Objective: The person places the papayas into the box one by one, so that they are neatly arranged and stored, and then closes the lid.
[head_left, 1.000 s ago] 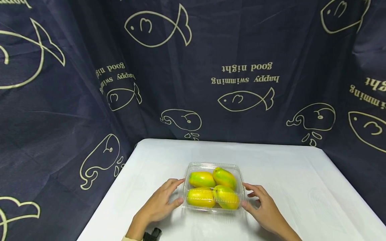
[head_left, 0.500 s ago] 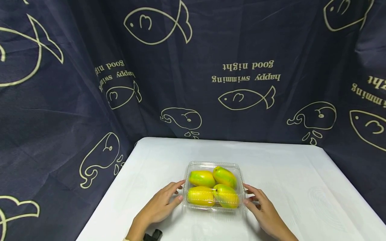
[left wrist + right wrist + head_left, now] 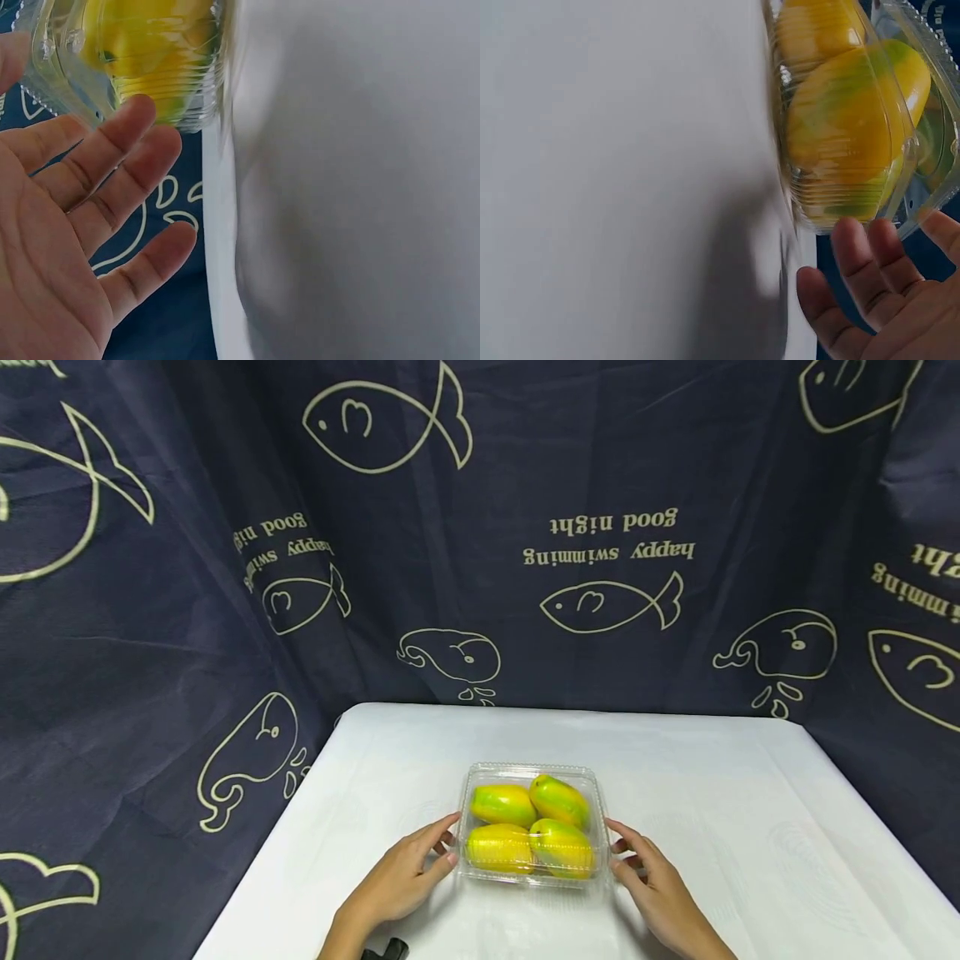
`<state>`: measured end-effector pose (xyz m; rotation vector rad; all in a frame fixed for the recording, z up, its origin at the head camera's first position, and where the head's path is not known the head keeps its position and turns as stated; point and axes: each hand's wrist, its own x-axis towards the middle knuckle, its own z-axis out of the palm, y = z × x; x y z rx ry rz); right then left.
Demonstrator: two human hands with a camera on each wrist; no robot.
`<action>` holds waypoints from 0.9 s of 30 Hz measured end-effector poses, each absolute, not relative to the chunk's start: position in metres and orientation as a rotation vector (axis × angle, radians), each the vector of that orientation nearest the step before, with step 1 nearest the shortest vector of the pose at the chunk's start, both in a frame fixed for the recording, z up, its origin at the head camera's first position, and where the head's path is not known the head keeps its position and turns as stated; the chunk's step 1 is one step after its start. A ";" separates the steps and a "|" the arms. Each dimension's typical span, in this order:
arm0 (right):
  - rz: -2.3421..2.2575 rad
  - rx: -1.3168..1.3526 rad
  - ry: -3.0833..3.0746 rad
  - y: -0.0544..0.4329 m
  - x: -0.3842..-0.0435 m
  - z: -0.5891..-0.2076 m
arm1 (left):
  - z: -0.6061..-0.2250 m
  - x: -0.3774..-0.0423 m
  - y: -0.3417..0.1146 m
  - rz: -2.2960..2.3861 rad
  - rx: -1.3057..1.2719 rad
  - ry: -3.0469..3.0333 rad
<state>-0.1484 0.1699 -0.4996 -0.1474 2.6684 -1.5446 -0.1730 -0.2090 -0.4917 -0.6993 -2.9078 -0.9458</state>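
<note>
A clear plastic clamshell box (image 3: 517, 767) sits on the white table with its lid down. Inside lie several yellow-green mangoes (image 3: 502, 804), seen through the plastic. My left hand (image 3: 405, 872) is at the box's left side, its index fingertip and thumb tip at the wall. Fairly straight, spread fingers (image 3: 112, 142) show beside the ribbed plastic in the left wrist view. On the other side, my right hand (image 3: 660, 885) has its fingertips against or very near the right wall. The right wrist view shows its loosely bent fingers (image 3: 889, 251) below the box's edge.
The white-covered table (image 3: 750, 818) stretches out on both sides of the box and behind it. Dark blue curtains (image 3: 480, 543) with fish and whale drawings stand at the back and sides. A black device (image 3: 387, 949) shows by the left wrist.
The box stays where it was. My left fingertips have shifted slightly toward the near side along the wall, and my right thumb has moved a little to the right. The head view shifts slightly.
</note>
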 end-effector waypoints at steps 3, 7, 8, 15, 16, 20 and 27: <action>-1.555 -0.131 2.658 0.168 -0.148 -0.501 | -0.492 -0.173 -0.209 -0.968 -0.705 -2.906; -1.581 -0.093 2.619 0.167 -0.146 -0.502 | -0.494 -0.174 -0.209 -1.040 -0.729 -2.888; -1.589 -0.091 2.607 0.168 -0.146 -0.503 | -0.495 -0.175 -0.209 -1.066 -0.738 -2.881; -1.639 -0.166 2.523 0.170 -0.143 -0.505 | -0.500 -0.177 -0.210 -1.276 -0.808 -2.820; -1.643 -0.182 2.515 0.171 -0.143 -0.505 | -0.500 -0.177 -0.210 -1.306 -0.805 -2.819; -1.669 -0.221 2.490 0.172 -0.142 -0.505 | -0.498 -0.175 -0.208 -1.416 -0.740 -2.833; -1.729 -0.162 2.468 0.171 -0.142 -0.506 | -0.496 -0.174 -0.202 -1.517 -0.634 -2.839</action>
